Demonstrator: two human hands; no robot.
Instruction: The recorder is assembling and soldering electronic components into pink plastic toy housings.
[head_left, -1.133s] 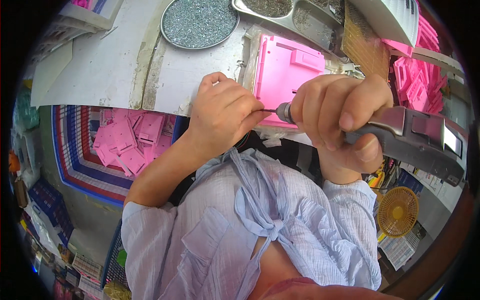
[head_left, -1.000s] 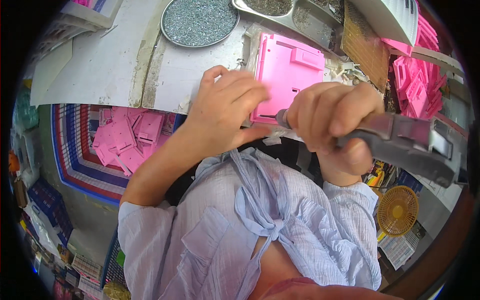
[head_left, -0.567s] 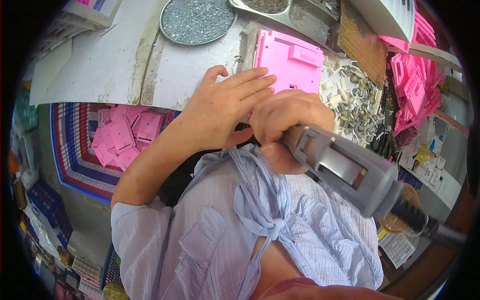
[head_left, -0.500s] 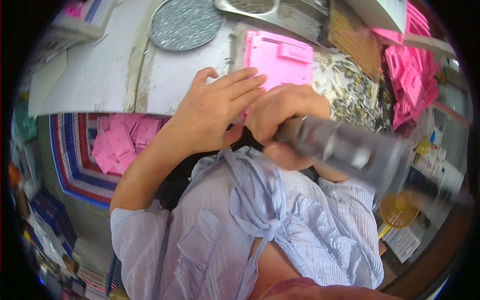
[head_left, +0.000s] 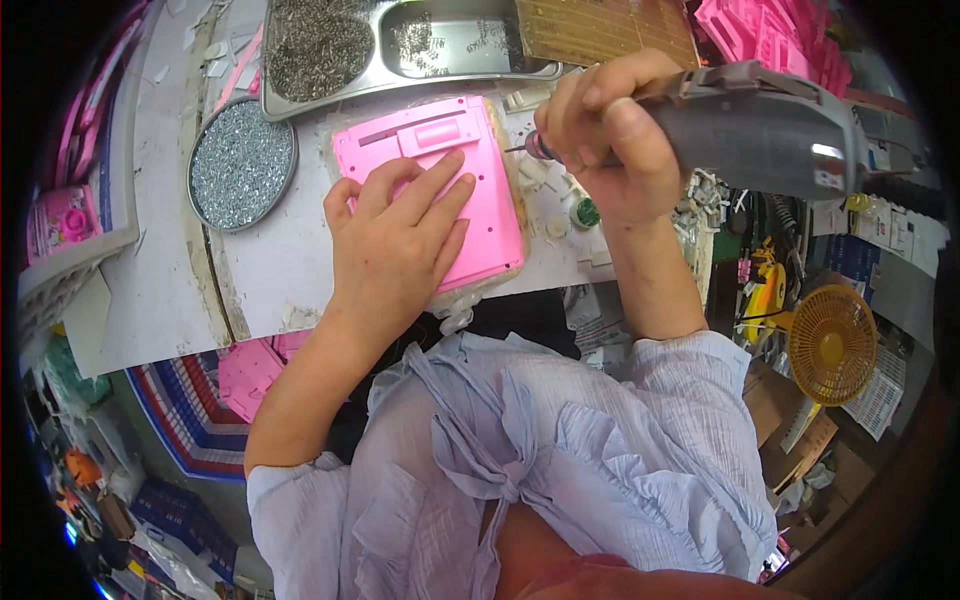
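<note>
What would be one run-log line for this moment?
left hand: resting on pink panel | right hand: gripping grey power screwdriver, bit near panel's right edge | nearby: round tray holding silvery pieces

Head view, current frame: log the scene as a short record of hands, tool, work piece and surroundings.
Left hand: spread over the pink panel
Right hand: closed around a grey power screwdriver
Screwdriver tip: near the panel's right edge
Round dish: left of the panel, holding small silvery pieces
Metal tray: beyond the panel, small parts inside
Yellow fan: far right
</note>
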